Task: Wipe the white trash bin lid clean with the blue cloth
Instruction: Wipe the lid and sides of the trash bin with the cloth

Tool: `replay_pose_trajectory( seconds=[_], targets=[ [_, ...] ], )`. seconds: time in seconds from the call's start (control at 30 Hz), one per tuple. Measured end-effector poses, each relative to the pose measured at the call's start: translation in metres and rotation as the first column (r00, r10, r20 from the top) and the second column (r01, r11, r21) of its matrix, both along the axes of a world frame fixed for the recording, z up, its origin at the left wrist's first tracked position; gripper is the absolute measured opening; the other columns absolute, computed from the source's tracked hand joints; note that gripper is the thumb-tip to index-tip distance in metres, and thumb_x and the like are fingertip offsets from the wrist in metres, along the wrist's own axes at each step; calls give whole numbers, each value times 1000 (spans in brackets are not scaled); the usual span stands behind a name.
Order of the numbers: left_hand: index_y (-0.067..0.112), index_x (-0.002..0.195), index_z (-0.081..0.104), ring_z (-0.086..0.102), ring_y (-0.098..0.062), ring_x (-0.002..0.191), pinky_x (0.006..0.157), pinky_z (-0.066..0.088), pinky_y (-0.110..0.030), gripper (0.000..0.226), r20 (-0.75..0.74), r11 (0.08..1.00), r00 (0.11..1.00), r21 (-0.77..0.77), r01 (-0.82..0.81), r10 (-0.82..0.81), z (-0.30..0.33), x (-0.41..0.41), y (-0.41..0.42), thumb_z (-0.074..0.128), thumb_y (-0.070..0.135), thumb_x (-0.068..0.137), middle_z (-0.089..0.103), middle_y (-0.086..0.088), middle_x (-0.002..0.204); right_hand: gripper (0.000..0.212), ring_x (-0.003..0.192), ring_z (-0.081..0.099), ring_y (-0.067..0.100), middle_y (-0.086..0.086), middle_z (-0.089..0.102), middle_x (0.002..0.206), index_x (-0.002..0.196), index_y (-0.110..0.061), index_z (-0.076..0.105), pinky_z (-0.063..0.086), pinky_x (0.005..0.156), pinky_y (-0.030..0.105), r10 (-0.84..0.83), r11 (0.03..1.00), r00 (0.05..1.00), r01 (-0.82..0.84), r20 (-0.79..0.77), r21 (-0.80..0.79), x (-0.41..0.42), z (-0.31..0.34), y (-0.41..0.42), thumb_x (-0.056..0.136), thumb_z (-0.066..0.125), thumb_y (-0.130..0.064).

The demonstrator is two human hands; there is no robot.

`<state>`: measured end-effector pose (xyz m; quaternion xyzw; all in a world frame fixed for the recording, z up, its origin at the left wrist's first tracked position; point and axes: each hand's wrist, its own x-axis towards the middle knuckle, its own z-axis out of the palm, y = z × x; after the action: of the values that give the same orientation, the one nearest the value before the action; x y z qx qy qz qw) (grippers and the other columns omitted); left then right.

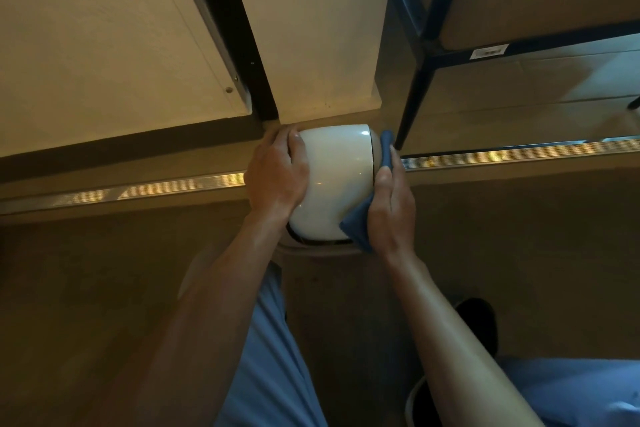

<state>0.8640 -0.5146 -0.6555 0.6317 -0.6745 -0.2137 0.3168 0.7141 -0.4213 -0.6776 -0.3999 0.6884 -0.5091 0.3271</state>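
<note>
The left hand (pixel 277 173) lies flat on the left side of the white lid (pixel 336 180), fingers spread and pressing, while the right hand (pixel 393 204) presses the blue cloth (pixel 356 224) against its right side, fingers nearly straight. The lid is domed, glossy and cream-white, catching small highlights, sitting on the bin at the foot of a pale wall (pixel 311 28) beside a metal floor strip (pixel 519 152).

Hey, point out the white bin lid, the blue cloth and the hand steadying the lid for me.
white bin lid (pixel 334 180): head view, bare top of the dome.
blue cloth (pixel 356 227): head view, near corner hanging below the right hand.
left hand (pixel 277 177): head view, back of the hand.
</note>
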Motion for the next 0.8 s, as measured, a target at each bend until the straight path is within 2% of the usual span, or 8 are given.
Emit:
replay_pose_trajectory(
  seconds=[0.03,0.07,0.13,0.23,0.33,0.6,0.7,0.8],
  targets=[
    [23,121,64,58,-13,103,85,46,-35,33,-9,1000,1000,2,-4,4,0,0,0,36,36,109,58,11,119,59,128,42,-12,-8,39,157,160,-30,28,40,105,16,17,1000,1000,-17,0,-6,-4,3,-8,105,28,-50],
    [23,121,64,57,-14,103,85,47,-36,33,-13,1000,1000,3,-12,12,0,0,-1,36,36,109,57,12,117,58,129,41,-11,-7,39,158,160,-29,30,36,103,13,40,999,999,-40,-3,-2,-8,7,-16,105,28,-49],
    [23,122,63,58,-15,104,85,48,-36,33,-8,1000,1000,2,-22,22,1,-1,-1,36,36,109,58,10,119,55,132,42,-1,-3,42,157,158,-26,33,38,106,20,87,996,996,-87,-17,17,-16,14,-32,107,30,-46],
    [24,127,61,59,-17,106,85,50,-38,34,2,1000,1000,-16,-6,6,0,-2,-1,35,36,108,59,4,126,49,133,48,11,1,51,150,154,-21,42,42,113,40,154,987,986,-151,-59,57,-27,25,-55,109,34,-37],
    [28,130,59,58,-17,112,86,49,-36,36,-7,999,1000,-48,-7,7,-2,-3,0,34,38,106,58,6,131,45,128,55,20,6,58,140,149,-18,49,45,109,50,190,980,980,-185,-61,80,-30,30,-67,108,36,-32],
    [36,125,63,57,-14,109,89,53,-42,30,-110,1000,994,14,13,-11,-3,1,-2,42,38,104,54,15,125,44,123,56,17,2,57,138,148,-20,48,48,105,49,176,983,979,-169,-102,70,-26,32,-61,109,35,-35],
    [33,122,62,57,-13,101,76,47,-32,32,-90,996,994,61,67,-62,2,1,-9,40,40,101,56,10,118,46,127,55,18,4,56,140,149,-18,46,47,107,49,185,982,976,-178,-115,69,-26,33,-59,108,35,-36],
    [33,118,60,56,-13,93,69,40,-29,28,1,989,993,90,121,-121,10,-2,-20,38,39,102,57,10,106,46,126,55,19,6,56,140,149,-16,47,47,107,49,186,981,976,-179,-117,71,-26,36,-59,109,35,-34]
  ],
)
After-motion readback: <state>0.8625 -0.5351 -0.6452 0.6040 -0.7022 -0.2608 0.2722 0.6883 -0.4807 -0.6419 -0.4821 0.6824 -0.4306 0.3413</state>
